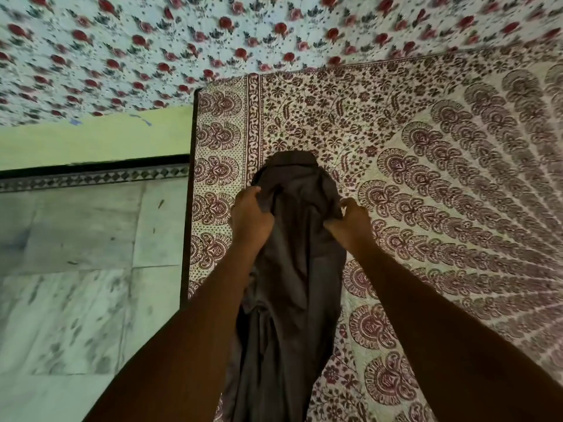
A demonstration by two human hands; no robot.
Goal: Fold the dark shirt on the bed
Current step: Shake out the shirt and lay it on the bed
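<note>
maroon-on-cream block-printed bedspread (457,178) covers the bed and fills the right of the view, with a rose-patterned cloth (152,41) hanging behind it and a pale marble floor (76,284) and green wall (91,144) to the left. dark shirt (292,269) lies in a long, bunched strip near the bed's left edge, its lower part partly hidden by both forearms. left hand (250,216) and right hand (350,219) each grip a side of the shirt's upper part, fingers curled into the fabric.
</note>
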